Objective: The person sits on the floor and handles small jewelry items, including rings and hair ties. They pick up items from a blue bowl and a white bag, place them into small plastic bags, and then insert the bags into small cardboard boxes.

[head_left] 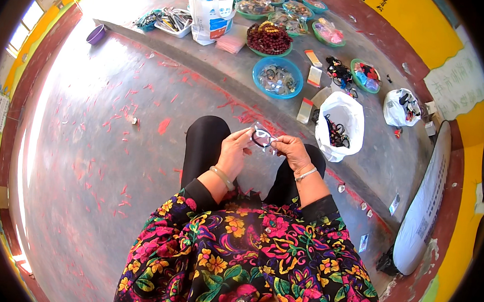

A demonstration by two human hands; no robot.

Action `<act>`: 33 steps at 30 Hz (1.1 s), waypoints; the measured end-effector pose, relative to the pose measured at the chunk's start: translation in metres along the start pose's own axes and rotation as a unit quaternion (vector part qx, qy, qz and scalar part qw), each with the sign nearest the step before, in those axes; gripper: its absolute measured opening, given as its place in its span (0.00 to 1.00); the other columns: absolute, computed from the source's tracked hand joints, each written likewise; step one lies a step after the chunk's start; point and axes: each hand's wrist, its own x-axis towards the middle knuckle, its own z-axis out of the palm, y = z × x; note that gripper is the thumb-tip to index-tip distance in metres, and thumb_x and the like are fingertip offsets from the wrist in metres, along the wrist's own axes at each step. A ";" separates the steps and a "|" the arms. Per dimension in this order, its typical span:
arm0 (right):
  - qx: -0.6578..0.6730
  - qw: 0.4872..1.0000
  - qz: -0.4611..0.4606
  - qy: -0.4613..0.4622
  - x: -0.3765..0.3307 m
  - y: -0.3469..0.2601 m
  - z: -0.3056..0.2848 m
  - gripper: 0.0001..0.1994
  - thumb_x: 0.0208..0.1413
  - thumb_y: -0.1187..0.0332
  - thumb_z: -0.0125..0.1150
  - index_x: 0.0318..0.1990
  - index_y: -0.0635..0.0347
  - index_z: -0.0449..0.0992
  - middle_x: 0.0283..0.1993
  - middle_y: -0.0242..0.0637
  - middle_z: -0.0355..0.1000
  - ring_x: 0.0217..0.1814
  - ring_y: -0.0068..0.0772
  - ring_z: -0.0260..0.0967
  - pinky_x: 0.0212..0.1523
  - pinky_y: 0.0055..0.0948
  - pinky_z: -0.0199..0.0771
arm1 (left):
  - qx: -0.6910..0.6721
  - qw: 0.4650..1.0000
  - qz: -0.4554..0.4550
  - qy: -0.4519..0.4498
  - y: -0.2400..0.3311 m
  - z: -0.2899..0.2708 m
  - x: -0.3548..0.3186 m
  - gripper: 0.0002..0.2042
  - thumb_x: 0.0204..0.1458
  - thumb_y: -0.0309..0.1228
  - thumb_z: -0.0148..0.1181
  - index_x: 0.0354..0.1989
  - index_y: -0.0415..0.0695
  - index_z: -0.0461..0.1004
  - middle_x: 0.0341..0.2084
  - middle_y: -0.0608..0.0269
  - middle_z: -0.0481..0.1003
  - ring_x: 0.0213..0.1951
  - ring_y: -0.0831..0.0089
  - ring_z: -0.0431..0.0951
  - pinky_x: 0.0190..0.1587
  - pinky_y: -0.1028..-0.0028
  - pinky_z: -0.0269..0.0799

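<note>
Bright glare at left, bent dark edges

We see two levels of grey concrete: the floor [115, 171], strewn with red scraps [164, 126] and bearing a purple basin [97, 36] at far left, and a low step [380, 172] running diagonally beyond it. On the step we note, toward the far end, a white tray [175, 34], a large white bag [207, 15], a flat pink stack [231, 40] and green baskets [269, 54]; nearer stand a blue basin [255, 78], red-and-white boxes [305, 111], an open white bag [343, 104] and, farther right, a smaller white bag [392, 111].
</note>
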 end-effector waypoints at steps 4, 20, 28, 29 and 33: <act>0.006 1.000 0.011 0.013 0.000 -0.004 0.003 0.07 0.48 0.66 0.64 0.30 0.59 0.78 0.24 0.30 0.74 0.24 0.18 0.68 0.26 0.17 0.62 | -0.012 1.000 0.012 0.007 -0.004 -0.004 0.002 0.13 0.53 0.29 0.55 0.47 0.41 0.71 0.34 0.66 0.76 0.35 0.80 0.75 0.28 0.82 0.63; 0.006 1.000 0.011 -0.015 0.005 0.002 0.002 0.07 0.51 0.66 0.61 0.32 0.61 0.77 0.25 0.31 0.74 0.24 0.19 0.68 0.29 0.18 0.64 | -0.003 1.000 0.010 0.001 0.002 -0.006 0.004 0.08 0.52 0.29 0.56 0.39 0.40 0.74 0.29 0.67 0.76 0.29 0.83 0.73 0.26 0.82 0.64; -0.029 1.000 -0.007 0.005 -0.013 -0.008 -0.006 0.07 0.49 0.66 0.64 0.29 0.61 0.77 0.22 0.29 0.71 0.23 0.17 0.66 0.25 0.17 0.62 | 0.051 0.998 0.017 0.011 0.004 -0.001 -0.015 0.07 0.53 0.30 0.56 0.35 0.40 0.73 0.26 0.67 0.76 0.26 0.84 0.71 0.24 0.83 0.62; -0.032 0.999 -0.009 0.008 -0.016 -0.009 -0.006 0.07 0.49 0.66 0.64 0.29 0.61 0.77 0.21 0.28 0.71 0.22 0.17 0.65 0.24 0.17 0.61 | 0.057 0.998 0.012 0.005 0.003 -0.003 -0.016 0.07 0.53 0.30 0.56 0.36 0.40 0.73 0.27 0.67 0.76 0.26 0.84 0.71 0.25 0.83 0.62; -0.045 0.999 -0.013 0.004 -0.031 -0.014 -0.014 0.08 0.48 0.66 0.65 0.29 0.61 0.77 0.19 0.26 0.67 0.20 0.16 0.62 0.24 0.18 0.60 | 0.069 0.998 0.000 0.012 0.000 0.003 -0.029 0.09 0.52 0.30 0.57 0.40 0.40 0.72 0.31 0.66 0.76 0.29 0.83 0.72 0.26 0.82 0.64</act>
